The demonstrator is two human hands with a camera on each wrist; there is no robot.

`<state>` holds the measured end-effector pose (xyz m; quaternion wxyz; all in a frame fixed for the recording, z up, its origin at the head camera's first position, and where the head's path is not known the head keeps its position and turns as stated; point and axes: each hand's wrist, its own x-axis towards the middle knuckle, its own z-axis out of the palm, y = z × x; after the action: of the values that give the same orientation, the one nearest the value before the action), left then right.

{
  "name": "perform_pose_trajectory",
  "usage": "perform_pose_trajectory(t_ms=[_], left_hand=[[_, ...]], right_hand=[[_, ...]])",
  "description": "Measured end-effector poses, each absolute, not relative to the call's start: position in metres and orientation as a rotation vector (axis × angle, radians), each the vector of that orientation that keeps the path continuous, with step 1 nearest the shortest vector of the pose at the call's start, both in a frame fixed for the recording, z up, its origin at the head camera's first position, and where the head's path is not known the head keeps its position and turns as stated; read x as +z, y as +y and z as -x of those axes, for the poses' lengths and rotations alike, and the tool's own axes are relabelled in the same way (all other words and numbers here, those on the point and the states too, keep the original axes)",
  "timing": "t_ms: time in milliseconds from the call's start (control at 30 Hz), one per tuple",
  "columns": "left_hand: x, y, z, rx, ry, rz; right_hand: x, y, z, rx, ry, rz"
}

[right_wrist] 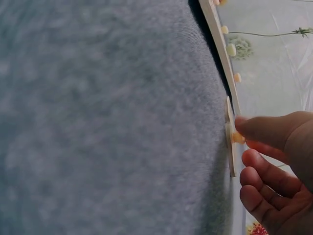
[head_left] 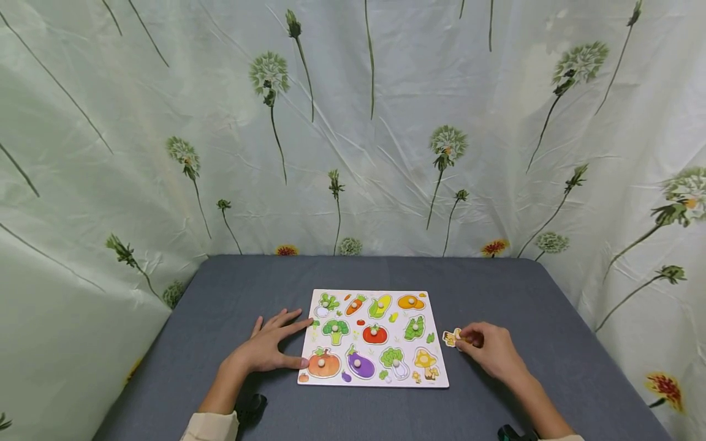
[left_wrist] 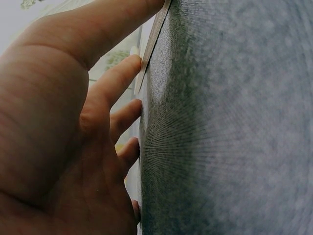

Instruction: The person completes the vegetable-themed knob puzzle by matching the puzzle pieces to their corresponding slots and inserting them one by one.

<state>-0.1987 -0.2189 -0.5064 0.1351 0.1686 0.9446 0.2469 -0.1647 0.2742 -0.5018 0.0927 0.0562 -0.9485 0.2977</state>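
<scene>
A white vegetable puzzle board (head_left: 361, 315) lies flat on the table, with knobbed pieces set in it. My left hand (head_left: 270, 346) spreads its fingers at the board's left side; the thumb and index finger touch that edge. Just right of the board, my right hand (head_left: 491, 349) pinches the knob of a mushroom puzzle piece (head_left: 450, 338), partly hidden by the fingers. In the right wrist view, this thin piece (right_wrist: 230, 147) is seen edge-on, close to the tabletop. At the board's lower right, a mushroom picture (head_left: 425, 358) shows no knob.
The dark grey cloth-covered table (head_left: 496, 288) extends around the board. A floral curtain (head_left: 353, 135) hangs behind and beside it. Dark objects (head_left: 250, 409) are at the left wrist and near the right wrist.
</scene>
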Motion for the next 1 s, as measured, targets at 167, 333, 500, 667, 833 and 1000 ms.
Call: perform_pose_trajectory(t_ms=[167,333,500,667,833,1000], left_hand=[[-0.506,-0.219,0.199,0.722,2.736,-0.491],[-0.508,-0.219,0.199,0.72,2.736,-0.489],[-0.509,-0.219,0.2,0.721,2.738,-0.491],[-0.511,-0.219,0.2,0.725,2.736,-0.501],[-0.51,-0.22,0.2,0.727,2.732,-0.501],[-0.508,-0.22,0.2,0.726,2.726,-0.499]], right_hand=[[-0.502,0.274,0.165,0.914,-2.837,-0.137],[-0.503,0.272,0.171,0.915,-2.847,-0.134],[-0.507,0.273,0.175,0.917,-2.83,-0.165],[-0.506,0.278,0.172,0.889,-2.761,-0.209],[-0.501,0.283,0.169,0.843,-2.697,-0.245],[-0.496,0.284,0.165,0.866,-2.675,-0.29]])
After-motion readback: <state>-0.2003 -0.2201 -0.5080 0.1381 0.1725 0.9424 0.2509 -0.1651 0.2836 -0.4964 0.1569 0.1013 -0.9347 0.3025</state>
